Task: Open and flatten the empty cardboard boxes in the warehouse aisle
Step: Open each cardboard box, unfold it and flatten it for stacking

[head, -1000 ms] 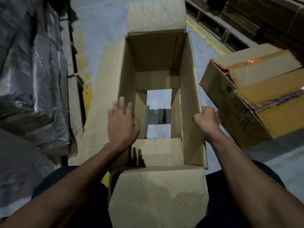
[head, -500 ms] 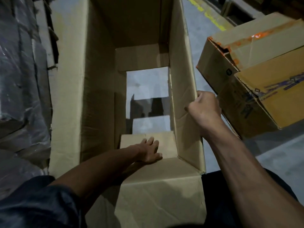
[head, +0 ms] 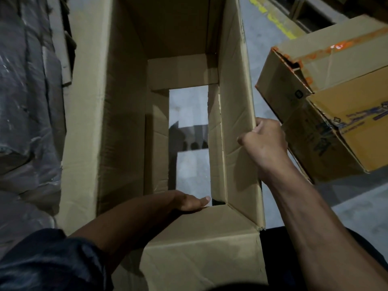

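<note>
Open cardboard box (head: 123, 127), upright on the grey floor (head: 270, 49), bottom flaps parted, floor visible through. Right hand (head: 265, 143): fingers clenched over the right wall's top edge. Left hand (head: 189, 201): reaching inside, fingers hidden, grasp cannot be told. Taped cartons (head: 340, 91) just beside, right.

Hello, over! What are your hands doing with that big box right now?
Right hand grips the open box's right wall. Left hand reaches inside, low at the near end. Bottom flaps parted, floor showing through. Taped box close on the right.
</note>
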The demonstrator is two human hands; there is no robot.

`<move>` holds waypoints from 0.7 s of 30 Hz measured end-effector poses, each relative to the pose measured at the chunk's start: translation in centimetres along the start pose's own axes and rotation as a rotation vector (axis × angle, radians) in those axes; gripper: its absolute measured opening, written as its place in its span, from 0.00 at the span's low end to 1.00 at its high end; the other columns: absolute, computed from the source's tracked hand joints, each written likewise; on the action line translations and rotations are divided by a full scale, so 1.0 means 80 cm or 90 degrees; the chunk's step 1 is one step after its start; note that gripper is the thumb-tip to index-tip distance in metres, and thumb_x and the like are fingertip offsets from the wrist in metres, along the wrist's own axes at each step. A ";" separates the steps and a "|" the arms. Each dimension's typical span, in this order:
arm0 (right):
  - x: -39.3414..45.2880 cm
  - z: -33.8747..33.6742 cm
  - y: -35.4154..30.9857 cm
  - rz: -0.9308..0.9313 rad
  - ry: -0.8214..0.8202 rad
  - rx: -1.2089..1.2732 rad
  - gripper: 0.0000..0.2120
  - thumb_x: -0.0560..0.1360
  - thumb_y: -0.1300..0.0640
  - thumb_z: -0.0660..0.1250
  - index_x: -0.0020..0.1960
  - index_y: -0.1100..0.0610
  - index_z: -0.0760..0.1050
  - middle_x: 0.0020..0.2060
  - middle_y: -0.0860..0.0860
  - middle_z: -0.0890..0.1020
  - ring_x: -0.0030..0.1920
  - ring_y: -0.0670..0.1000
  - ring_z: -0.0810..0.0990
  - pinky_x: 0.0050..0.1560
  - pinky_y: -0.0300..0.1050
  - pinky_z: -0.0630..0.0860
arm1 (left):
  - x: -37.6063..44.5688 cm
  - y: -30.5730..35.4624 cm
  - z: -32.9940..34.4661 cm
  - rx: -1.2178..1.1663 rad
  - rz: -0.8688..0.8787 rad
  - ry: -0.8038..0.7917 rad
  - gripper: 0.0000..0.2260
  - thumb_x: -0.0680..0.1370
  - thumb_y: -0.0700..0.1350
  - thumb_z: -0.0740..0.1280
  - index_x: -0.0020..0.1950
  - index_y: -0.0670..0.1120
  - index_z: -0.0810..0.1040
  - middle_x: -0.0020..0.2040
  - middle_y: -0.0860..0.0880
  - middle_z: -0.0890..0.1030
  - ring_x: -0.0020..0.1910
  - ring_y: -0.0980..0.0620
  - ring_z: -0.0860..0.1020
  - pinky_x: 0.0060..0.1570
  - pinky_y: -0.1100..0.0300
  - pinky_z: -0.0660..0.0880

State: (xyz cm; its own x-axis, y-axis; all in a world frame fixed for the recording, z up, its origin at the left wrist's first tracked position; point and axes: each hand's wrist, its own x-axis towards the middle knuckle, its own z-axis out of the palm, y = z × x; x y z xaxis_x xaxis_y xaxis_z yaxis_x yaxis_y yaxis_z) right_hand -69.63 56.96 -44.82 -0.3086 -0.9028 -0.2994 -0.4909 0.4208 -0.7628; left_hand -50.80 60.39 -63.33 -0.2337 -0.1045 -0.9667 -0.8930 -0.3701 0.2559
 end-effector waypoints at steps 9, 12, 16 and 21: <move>-0.009 0.005 -0.009 0.022 0.004 -0.047 0.06 0.78 0.63 0.66 0.45 0.52 0.74 0.38 0.49 0.76 0.41 0.53 0.77 0.50 0.56 0.81 | -0.157 0.036 -0.062 0.483 0.117 0.718 0.26 0.83 0.59 0.52 0.78 0.47 0.60 0.80 0.44 0.58 0.80 0.43 0.52 0.78 0.43 0.47; -0.015 0.008 -0.013 0.042 0.017 -0.069 0.04 0.78 0.63 0.65 0.50 0.57 0.78 0.38 0.52 0.76 0.40 0.54 0.76 0.49 0.54 0.80 | -0.213 0.023 -0.080 0.490 0.041 0.909 0.30 0.83 0.60 0.50 0.81 0.47 0.53 0.82 0.44 0.51 0.80 0.42 0.45 0.77 0.43 0.40; -0.023 0.013 -0.016 0.061 0.014 -0.060 0.04 0.79 0.62 0.65 0.48 0.54 0.74 0.45 0.54 0.78 0.45 0.56 0.77 0.52 0.54 0.79 | -0.245 -0.020 -0.102 0.278 -0.028 0.968 0.38 0.80 0.59 0.61 0.81 0.45 0.45 0.82 0.41 0.47 0.80 0.37 0.48 0.76 0.39 0.51; -0.016 0.027 -0.015 0.056 0.009 -0.072 0.05 0.79 0.62 0.65 0.54 0.55 0.76 0.45 0.53 0.77 0.45 0.55 0.76 0.49 0.50 0.75 | -0.237 -0.061 -0.130 0.009 0.004 0.912 0.38 0.77 0.52 0.70 0.78 0.39 0.53 0.73 0.35 0.66 0.69 0.33 0.68 0.61 0.41 0.72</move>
State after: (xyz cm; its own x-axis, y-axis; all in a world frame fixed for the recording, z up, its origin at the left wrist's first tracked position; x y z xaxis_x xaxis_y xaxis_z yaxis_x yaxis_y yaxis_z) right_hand -66.91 57.40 -44.74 -0.3653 -0.8613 -0.3531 -0.5496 0.5057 -0.6649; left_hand -37.98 54.62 -46.15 0.3365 -0.9336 -0.1229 -0.8994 -0.3573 0.2518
